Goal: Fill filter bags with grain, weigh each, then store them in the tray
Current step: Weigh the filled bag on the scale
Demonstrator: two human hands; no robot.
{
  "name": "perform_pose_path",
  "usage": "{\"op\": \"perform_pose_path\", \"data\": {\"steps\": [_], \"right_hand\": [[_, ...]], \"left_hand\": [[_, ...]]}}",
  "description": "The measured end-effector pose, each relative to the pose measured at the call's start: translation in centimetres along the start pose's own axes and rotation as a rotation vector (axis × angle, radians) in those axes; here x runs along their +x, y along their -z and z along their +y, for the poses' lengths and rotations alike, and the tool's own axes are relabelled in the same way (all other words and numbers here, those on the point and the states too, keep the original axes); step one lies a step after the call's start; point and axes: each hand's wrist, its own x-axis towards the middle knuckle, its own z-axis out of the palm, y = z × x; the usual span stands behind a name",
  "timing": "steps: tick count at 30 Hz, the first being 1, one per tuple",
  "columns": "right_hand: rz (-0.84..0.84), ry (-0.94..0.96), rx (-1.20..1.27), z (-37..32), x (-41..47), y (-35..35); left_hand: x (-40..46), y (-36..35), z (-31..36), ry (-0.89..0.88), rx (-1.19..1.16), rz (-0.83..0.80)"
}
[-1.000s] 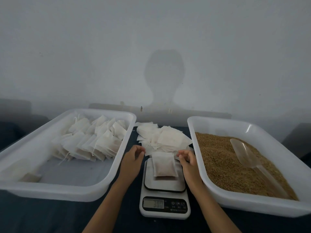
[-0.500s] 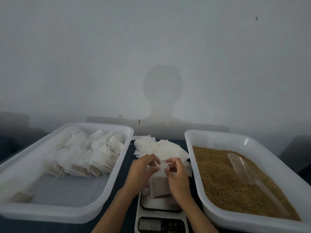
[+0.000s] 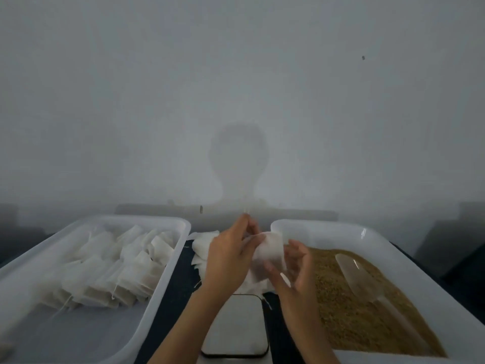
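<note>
A white filter bag (image 3: 268, 252) with grain in it hangs in the air above the scale (image 3: 235, 325). My left hand (image 3: 228, 254) pinches the bag's top at its left side. My right hand (image 3: 291, 271) holds the bag from the right, fingers curled round its lower edge. The scale's platform lies bare below my wrists. The white storage tray (image 3: 168, 279) on the left holds several filled bags (image 3: 115, 269). The white tray (image 3: 367, 235) on the right holds brown grain (image 3: 349, 306).
A clear plastic scoop (image 3: 367, 282) lies on the grain in the right tray. A heap of empty filter bags (image 3: 202, 248) sits on the dark table behind the scale, between the two trays. A pale wall rises just behind the table.
Both hands lifted the filled bag off the scale and raised it. The camera tilted up, so the scale's display dropped out of view.
</note>
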Motion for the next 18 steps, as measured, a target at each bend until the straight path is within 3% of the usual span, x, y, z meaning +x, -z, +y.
{"op": "perform_pose_path", "data": {"steps": [4,6,10,15,18], "right_hand": [[0.041,-0.331,0.466,-0.8,0.9,5.0],[0.036,-0.352,0.477,-1.2,1.1,7.6],[0.186,-0.283,0.085,-1.5,1.6,12.4],[0.108,-0.206,-0.339,-1.5,2.6,17.6],[0.056,-0.186,-0.567,-1.5,2.9,19.1]], "left_hand": [[1.2,-4.7,3.0,0.151,-0.400,0.046],[1.0,-7.4,3.9,0.200,-0.499,0.015],[0.0,-11.5,3.9,0.279,-0.542,-0.140],[-0.3,-13.8,3.1,0.318,-0.585,-0.365],[-0.4,-14.5,2.7,0.315,-0.549,-0.419]]}}
